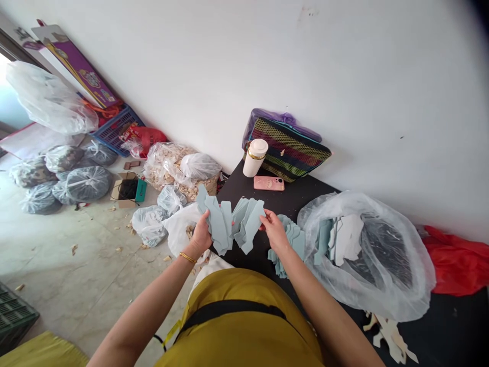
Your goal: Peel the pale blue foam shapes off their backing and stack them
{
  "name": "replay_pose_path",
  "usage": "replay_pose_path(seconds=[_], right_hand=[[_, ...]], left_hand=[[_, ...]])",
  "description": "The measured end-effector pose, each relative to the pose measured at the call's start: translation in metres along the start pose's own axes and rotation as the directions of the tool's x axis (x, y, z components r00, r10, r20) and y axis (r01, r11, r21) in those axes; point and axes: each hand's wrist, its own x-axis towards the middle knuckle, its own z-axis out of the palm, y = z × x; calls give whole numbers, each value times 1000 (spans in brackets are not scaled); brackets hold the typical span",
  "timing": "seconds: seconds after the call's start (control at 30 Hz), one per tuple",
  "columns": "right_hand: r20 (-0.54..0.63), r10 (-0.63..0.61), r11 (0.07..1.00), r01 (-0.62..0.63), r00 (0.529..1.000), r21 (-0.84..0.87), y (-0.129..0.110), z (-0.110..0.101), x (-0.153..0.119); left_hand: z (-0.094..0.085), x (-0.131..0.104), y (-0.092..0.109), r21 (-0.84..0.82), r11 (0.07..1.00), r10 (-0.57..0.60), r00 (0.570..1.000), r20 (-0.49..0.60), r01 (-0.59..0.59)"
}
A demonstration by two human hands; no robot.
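At frame centre, your left hand (201,232) and right hand (274,228) each pinch flat, notched, pale blue-green pieces (218,224) near the black tabletop (301,199)'s left edge. Tabletop separates them from the pink rectangular phone (269,183) above; your right forearm (324,306) partly hides a similar blue-green stack (296,237).

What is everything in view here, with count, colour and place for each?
Cut pieces: many, blue-grey, in both hands, on table, in open bag
Table: one, black, against wall
Open bag: one, clear, table's right side
Tumbler: one, cream, on table
Phone: one, pink, beside tumbler
Striped bag: one, multicoloured, by wall
Red material: one, far right
Offcuts: several, cream, lower right
Plastic bags: several, translucent, floor
Crates: two, green and blue, floor
Carton: one, brown, floor
Long box: one, purple, upper left
Wall: white, behind
Left hand: one, holding pieces
Right hand: one, holding pieces
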Motion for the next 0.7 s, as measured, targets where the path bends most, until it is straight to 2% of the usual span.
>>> replay_pose_path(seconds=[0.1,0.13,0.2,0.3,0.37,0.43,0.47,0.5,0.53,0.6,0.67,0.7], right_hand=[[-70,-100,983,87,993,-164,-7,6,0],[-53,-157,968,144,986,-206,-14,10,-3],[89,-294,914,307,952,-266,-31,20,-15],[332,-421,799,518,844,-306,-56,39,-32],[372,-418,744,547,829,-382,-67,48,-38],[349,-405,689,533,845,-490,-74,51,-40],[343,-420,651,542,840,-530,-77,50,-39],[357,-454,604,576,817,-551,-79,47,-39],[403,-497,544,637,769,-546,-81,42,-38],[564,-555,401,791,611,-463,-84,31,-36],[713,-537,290,892,452,-348,-87,21,-32],[759,-514,257,916,400,-309,-88,17,-30]], left_hand=[[-4,-7,4,18,1000,-9,1000,-30,10],[-4,-8,4,24,1000,-17,999,-32,18],[-1,-9,0,40,999,-13,999,-34,14],[8,-7,-11,74,997,-8,998,-55,12],[16,-6,-18,95,995,-19,997,-75,26],[23,-5,-23,109,993,-35,996,-83,44],[26,-4,-24,111,993,-43,996,-80,52],[28,-3,-25,106,992,-56,996,-72,64],[29,-3,-25,98,992,-74,995,-62,80],[30,-2,-23,86,989,-114,993,-38,117],[30,-2,-21,91,984,-149,989,-27,150],[30,-3,-21,103,980,-170,985,-22,171]])
